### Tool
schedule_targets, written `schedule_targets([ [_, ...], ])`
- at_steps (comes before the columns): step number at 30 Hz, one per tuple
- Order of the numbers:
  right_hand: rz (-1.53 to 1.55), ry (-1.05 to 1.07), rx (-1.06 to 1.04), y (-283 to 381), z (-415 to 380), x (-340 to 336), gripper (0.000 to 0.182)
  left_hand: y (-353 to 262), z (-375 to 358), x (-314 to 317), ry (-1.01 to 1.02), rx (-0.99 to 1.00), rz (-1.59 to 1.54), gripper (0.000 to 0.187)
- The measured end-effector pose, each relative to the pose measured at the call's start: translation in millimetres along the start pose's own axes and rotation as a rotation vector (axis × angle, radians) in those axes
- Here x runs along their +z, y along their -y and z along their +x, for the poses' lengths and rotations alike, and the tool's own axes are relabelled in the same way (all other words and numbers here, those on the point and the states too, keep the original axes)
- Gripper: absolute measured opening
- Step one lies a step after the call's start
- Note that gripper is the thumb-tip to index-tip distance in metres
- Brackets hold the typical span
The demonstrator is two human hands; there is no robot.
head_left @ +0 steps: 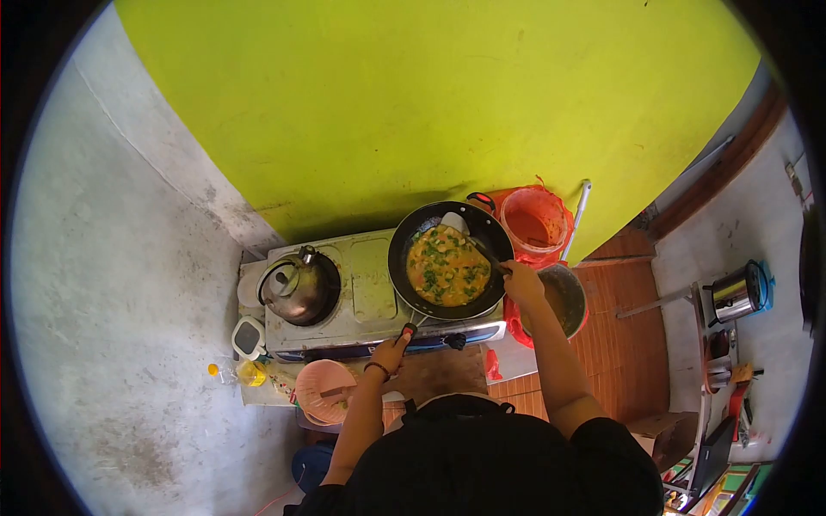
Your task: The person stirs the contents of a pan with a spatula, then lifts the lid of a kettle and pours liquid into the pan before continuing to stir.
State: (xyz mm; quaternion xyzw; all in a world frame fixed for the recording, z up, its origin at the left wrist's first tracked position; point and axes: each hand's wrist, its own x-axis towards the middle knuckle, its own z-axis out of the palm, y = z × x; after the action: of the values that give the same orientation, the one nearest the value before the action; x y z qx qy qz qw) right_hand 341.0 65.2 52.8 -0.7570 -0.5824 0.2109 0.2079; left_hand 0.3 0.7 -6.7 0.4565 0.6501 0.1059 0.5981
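Note:
A black frying pan (pixel 404 277) sits over the right burner of the stove. My left hand (pixel 390 353) is closed around its handle at the near side. Inside the pan lies a yellow egg mixture (pixel 443 267) with green pieces spread through it. My right hand (pixel 523 284) grips a spatula (pixel 454 224), whose pale blade rests at the far side of the mixture. Part of the spatula's handle is covered by my fingers.
On the left burner of the gas stove (pixel 372 279) stands a metal kettle (pixel 292 292). A pink basket (pixel 325 387) is in front of the stove. To the right are a red bucket (pixel 535 222) and a pot (pixel 564 297). A yellow bottle (pixel 250 373) lies at the left.

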Motion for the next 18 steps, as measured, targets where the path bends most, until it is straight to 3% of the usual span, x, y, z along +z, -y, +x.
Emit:
schedule_targets([
  [11, 0.104, 0.171, -0.266, 1, -8, 4, 0.033, -3, -2, 1, -0.015, -0.022, 0.003, 0.063],
  [18, -0.087, 0.025, -0.264, 21, -25, -20, 0.035, 2, 1, 2, -0.017, -0.019, -0.011, 0.064],
])
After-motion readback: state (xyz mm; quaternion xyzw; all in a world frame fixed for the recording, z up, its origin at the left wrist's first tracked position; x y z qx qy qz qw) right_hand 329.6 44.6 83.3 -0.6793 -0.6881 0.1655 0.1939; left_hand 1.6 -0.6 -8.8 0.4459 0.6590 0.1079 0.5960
